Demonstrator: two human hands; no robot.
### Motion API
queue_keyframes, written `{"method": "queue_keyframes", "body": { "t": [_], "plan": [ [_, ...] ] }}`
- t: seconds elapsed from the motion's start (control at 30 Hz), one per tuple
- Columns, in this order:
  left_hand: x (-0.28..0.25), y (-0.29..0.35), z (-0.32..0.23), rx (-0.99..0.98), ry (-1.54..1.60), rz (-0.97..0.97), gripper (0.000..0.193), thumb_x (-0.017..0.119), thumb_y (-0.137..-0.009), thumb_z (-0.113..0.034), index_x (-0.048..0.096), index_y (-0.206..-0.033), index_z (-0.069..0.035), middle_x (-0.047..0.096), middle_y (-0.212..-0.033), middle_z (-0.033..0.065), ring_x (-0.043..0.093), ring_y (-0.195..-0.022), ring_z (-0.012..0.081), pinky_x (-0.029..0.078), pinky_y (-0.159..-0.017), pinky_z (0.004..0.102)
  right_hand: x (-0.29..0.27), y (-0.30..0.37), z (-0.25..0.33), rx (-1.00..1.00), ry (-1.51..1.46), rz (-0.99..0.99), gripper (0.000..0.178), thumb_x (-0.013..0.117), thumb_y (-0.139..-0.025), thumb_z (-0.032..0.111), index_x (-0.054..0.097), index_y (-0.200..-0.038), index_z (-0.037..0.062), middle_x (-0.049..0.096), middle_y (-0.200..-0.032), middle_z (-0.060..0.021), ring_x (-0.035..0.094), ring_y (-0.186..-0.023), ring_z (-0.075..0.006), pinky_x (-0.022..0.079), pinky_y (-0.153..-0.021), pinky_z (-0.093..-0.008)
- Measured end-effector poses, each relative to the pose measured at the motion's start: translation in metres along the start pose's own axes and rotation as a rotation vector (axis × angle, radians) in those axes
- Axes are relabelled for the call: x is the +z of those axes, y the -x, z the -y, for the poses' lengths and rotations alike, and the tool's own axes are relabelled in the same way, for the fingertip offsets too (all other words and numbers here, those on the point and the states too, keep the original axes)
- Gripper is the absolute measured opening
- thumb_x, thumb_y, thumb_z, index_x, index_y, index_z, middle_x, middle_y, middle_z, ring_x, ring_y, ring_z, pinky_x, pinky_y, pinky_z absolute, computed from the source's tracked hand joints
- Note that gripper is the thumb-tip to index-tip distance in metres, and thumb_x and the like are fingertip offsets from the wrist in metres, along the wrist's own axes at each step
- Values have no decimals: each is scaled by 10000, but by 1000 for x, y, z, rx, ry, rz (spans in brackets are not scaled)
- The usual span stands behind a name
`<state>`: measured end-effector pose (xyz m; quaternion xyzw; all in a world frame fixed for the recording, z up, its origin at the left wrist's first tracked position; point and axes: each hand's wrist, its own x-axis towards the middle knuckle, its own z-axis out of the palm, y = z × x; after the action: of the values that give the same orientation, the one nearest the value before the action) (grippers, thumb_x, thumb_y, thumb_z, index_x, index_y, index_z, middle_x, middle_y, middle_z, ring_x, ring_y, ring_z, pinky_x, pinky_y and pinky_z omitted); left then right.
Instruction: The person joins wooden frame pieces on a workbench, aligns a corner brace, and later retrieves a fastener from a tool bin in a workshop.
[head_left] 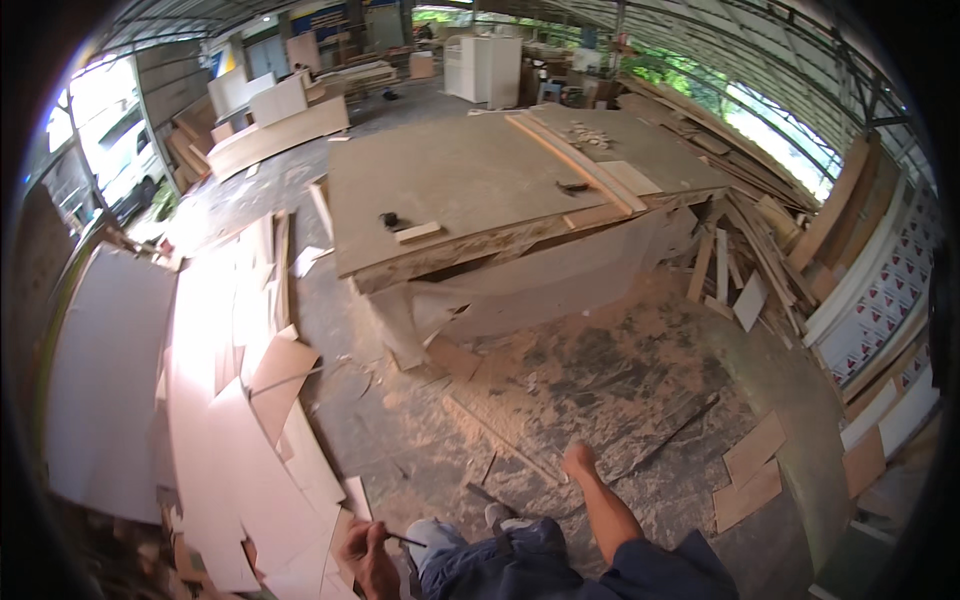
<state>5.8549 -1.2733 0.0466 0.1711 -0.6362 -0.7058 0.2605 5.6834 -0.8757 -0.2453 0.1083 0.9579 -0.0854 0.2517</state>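
Observation:
My left hand is closed around a thin dark rod, whose tip sticks out to the right, near my leg. My right arm reaches forward, and my right hand is closed low over the dusty floor. A long thin wooden strip ends beside that hand; whether my fingers grip it is hidden. Ahead stands a large worktable, apart from both hands. On its top lie a small wood block, a small black object, a long straight board and a dark tool.
Sawdust covers the floor before the table. White panels are piled along my left. Scrap boards lean at the table's right, with loose plywood pieces nearer me. A white cabinet stands far back.

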Motion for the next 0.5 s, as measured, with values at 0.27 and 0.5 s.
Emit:
{"method": "queue_keyframes", "body": {
  "t": [0.27, 0.5],
  "plan": [
    [-28, -123, 64, -400, -173, -182, 217, 654, -923, -192, 597, -765, -55, 515, -650, 11, 454, -519, 111, 368, -464, 231, -112, -143, 236, -169, -1279, -77, 323, 735, -725, -86, 621, -1027, -92, 672, -817, -166, 713, -703, -250, 603, -596, -342],
    [-54, -350, 73, -110, -46, -100, 205, 641, -922, -112, 574, -753, -18, 530, -729, 18, 476, -689, 120, 387, -675, 264, -98, -152, 398, -164, -1555, 365, 335, 603, -772, -132, 579, -1099, -68, 643, -880, -149, 714, -743, -264, 621, -615, -386]
  ]
}}
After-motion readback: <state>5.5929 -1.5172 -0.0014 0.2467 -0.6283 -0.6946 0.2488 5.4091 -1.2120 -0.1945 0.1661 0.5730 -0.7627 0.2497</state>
